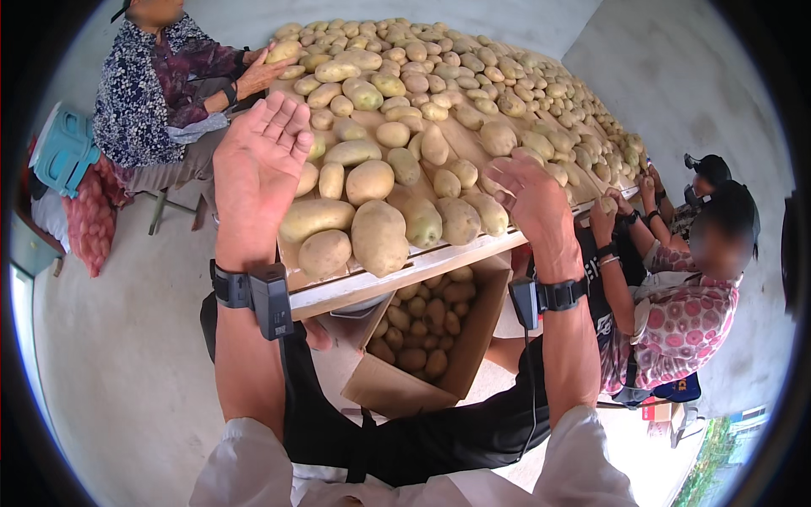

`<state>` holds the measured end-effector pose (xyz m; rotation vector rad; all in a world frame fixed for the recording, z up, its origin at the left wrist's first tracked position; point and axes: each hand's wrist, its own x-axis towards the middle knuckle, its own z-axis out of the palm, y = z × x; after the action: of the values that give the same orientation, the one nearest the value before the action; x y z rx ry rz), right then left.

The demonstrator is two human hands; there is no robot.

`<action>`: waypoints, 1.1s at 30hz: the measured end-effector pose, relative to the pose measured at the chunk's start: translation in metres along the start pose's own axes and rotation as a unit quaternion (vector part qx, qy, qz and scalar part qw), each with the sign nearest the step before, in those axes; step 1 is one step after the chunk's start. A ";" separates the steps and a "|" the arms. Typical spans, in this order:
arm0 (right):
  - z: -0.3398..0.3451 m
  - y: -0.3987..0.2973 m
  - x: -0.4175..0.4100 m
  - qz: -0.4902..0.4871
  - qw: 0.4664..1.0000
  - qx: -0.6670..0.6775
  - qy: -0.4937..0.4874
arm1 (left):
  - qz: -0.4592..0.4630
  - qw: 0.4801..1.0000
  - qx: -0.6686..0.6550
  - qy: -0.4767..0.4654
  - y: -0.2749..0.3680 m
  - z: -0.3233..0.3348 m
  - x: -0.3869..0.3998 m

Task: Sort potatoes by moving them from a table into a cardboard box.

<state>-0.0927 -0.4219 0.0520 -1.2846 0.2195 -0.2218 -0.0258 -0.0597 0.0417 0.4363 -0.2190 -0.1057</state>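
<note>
My left hand (263,155) is raised with its palm up and fingers slightly bent, over the near left edge of a wooden table (405,271). Nothing lies in it. My right hand (532,193) hangs above the table's front edge, palm turned inward, fingers apart and partly curled, with no potato visible in it. Between the hands lie several large potatoes, among them a big oval potato (379,238) at the front edge, a round potato (370,182) behind it and a greenish potato (422,223). Whether my right fingertips touch a potato behind them, I cannot tell.
Many potatoes (462,70) cover the table towards the wall. An open cardboard box (405,386) of potatoes stands below, between my legs. At left a person (158,95) holds a potato; two people (684,304) sit at right. A red mesh sack (89,222) stands on the floor.
</note>
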 end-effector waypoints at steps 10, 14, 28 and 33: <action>-0.076 0.062 -0.102 0.054 0.992 0.045 0.100 | -0.012 0.996 -0.002 -0.093 0.002 0.000 0.025; -0.095 0.124 -0.113 0.140 0.981 0.035 0.131 | 0.038 0.998 0.047 -0.010 -0.008 0.018 0.012; -0.096 0.248 -0.066 0.325 0.907 -0.254 -0.083 | 0.101 0.975 0.149 -0.133 -0.014 0.013 -0.003; -0.153 0.338 -0.070 0.121 0.706 -0.662 -0.221 | 0.120 0.971 0.153 -0.141 -0.029 0.019 0.002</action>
<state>-0.1899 -0.4528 -0.3116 -2.6701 0.1078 0.6218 -0.0302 -0.0941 0.0463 0.6992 -0.5702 0.1062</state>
